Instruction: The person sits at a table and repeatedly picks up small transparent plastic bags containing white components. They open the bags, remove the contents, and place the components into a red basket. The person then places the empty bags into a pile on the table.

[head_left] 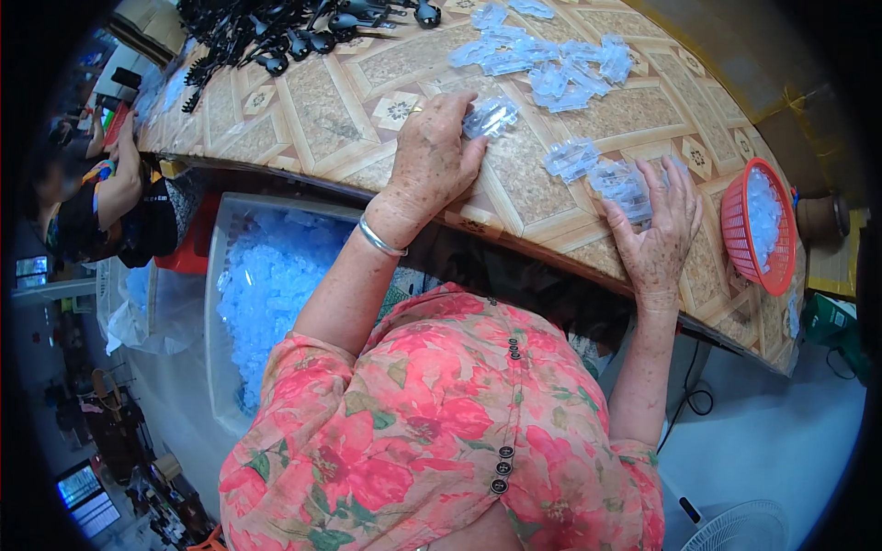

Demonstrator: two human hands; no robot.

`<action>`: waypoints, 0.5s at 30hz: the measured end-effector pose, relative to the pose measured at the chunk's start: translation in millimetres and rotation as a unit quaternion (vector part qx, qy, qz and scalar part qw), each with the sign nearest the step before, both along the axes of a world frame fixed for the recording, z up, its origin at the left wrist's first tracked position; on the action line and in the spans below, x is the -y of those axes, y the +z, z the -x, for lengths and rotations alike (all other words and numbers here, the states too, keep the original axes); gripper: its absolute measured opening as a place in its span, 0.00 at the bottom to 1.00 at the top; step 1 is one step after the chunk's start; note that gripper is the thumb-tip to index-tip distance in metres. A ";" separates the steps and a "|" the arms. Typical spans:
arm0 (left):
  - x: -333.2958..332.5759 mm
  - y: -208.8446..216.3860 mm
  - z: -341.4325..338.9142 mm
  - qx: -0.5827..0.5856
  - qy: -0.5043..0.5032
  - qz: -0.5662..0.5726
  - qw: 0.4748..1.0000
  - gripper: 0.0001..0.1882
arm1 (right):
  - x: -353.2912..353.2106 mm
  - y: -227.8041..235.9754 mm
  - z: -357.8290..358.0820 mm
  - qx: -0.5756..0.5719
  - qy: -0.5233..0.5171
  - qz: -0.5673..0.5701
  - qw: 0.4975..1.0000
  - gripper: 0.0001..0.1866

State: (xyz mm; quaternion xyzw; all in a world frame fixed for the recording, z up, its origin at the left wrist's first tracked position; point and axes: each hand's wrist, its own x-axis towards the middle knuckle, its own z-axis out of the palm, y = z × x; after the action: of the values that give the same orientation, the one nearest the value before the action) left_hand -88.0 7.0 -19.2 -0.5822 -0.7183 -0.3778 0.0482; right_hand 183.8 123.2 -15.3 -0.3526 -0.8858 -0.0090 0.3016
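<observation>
My left hand (434,151), with a silver bangle at the wrist, has its thumb and fingers closed around a small bunch of clear plastic pieces (492,118) on the tabletop. To its right, my right hand (663,228) lies with fingers spread at the edge of another small heap of clear plastic pieces (621,188). The thumb and fingertips touch that heap and partly cover it. A few more clear pieces (571,160) sit just left of it. Farther back is a larger loose pile of the same pieces (571,73). Their exact shape is too small to make out.
A red basket (737,230) of clear pieces stands at the table's right end. Black plastic utensils (317,41) are heaped at the far left. Below the table edge is a large bin (220,321) of bluish clear pieces. Another person (119,197) works at the left; cardboard (781,138) borders the right.
</observation>
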 end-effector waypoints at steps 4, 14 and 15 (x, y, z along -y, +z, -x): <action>6.5 5.8 -2.3 -0.011 -0.001 0.029 1.000 0.25 | 13.0 12.0 19.5 0.011 0.006 -0.033 0.999 0.33; 21.3 7.9 -9.9 0.004 -0.024 0.032 0.999 0.20 | 11.0 9.9 63.3 0.090 -0.017 0.035 0.995 0.40; 22.2 6.8 -9.8 0.008 -0.024 0.034 0.999 0.20 | 11.6 9.8 64.7 0.088 -0.014 0.035 0.995 0.40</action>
State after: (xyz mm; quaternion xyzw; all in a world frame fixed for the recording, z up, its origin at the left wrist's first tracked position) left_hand -78.2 -15.3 -12.3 -0.5975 -0.7168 -0.3592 0.0138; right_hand 119.1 111.5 -5.5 -0.3727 -0.9038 -0.0135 0.2100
